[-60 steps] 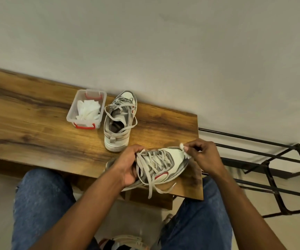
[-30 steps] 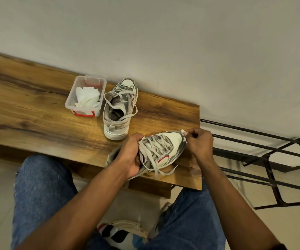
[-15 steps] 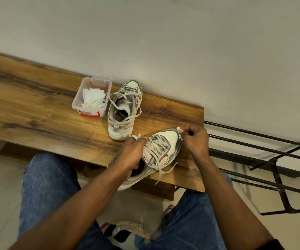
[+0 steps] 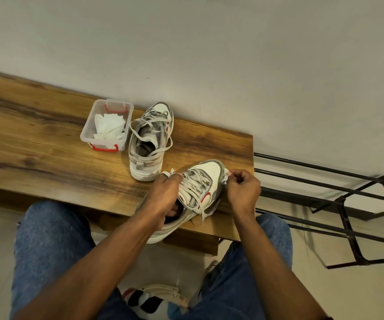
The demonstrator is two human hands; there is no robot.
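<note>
Regripping the near sneaker [image 4: 209, 174] by its collar with the curled left hand [image 4: 163, 197] (steadier for tilting), sliding the wipe [image 4: 226, 177] pinched in the right hand [image 4: 244, 190] round the toe

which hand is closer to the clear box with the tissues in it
Left. The left hand holds the near sneaker by its opening, right of the clear box. The right hand pinches a white wad at its toe, farther right.

On the brown wooden table [image 4: 36, 146], a clear plastic box [image 4: 86, 128] stands just left of the far grey-white laced sneaker [image 4: 146, 165], the second grey-white laced sneaker [image 4: 209, 175] before it, rightward.
</note>
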